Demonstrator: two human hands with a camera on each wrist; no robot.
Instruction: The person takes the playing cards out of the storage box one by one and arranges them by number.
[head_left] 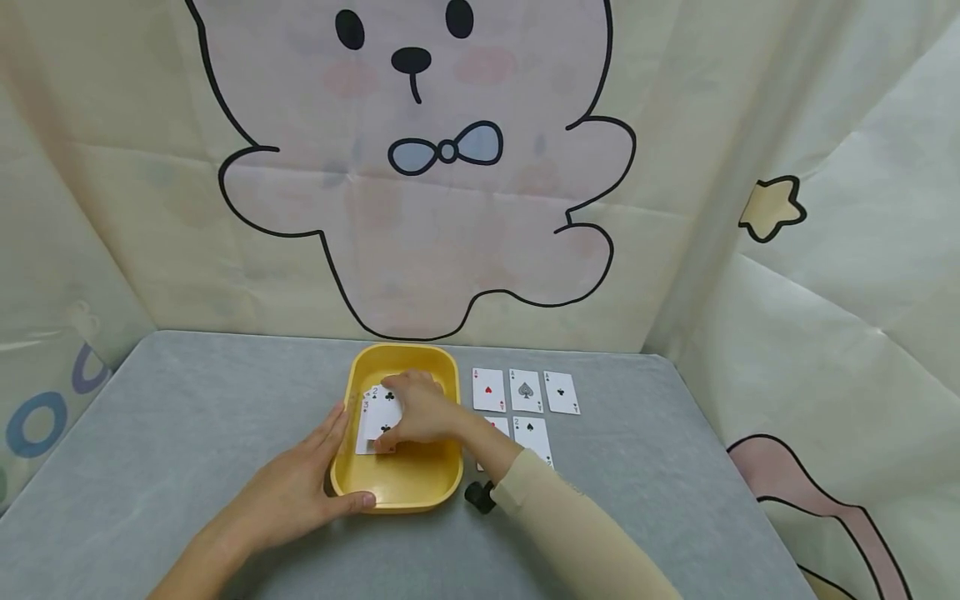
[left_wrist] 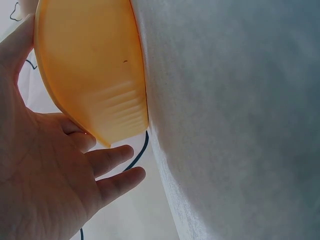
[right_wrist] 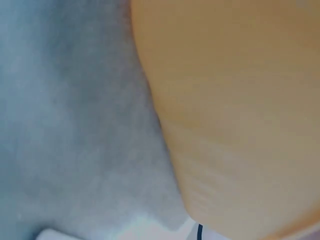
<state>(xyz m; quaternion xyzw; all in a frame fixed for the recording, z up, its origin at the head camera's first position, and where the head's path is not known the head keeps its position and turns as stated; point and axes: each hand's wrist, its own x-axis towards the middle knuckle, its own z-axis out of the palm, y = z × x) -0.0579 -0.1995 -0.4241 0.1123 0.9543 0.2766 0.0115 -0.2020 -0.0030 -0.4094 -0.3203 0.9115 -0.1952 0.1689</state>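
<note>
My right hand point(head_left: 423, 408) reaches into the yellow plastic tray point(head_left: 401, 487) and pinches a two of clubs point(head_left: 382, 408) by its ends, fingertips at the far edge and thumb at the near edge. Another white playing card point(head_left: 365, 442) shows partly beneath it. My left hand point(head_left: 292, 487) rests against the tray's near left corner, its thumb along the front rim and its fingers fairly straight along the left side. From the left wrist, the palm point(left_wrist: 45, 175) faces the tray's outer wall point(left_wrist: 95, 65). The right wrist view shows the tray's side point(right_wrist: 240, 110) but no fingers.
Right of the tray lie face-up cards in two rows: the ace of hearts point(head_left: 489, 400), the ace of spades point(head_left: 527, 404) and a club card point(head_left: 562, 402) behind; the two of spades point(head_left: 531, 433) and a partly covered red card point(head_left: 500, 427) in front. A grey cloth point(head_left: 187, 433) covers the table.
</note>
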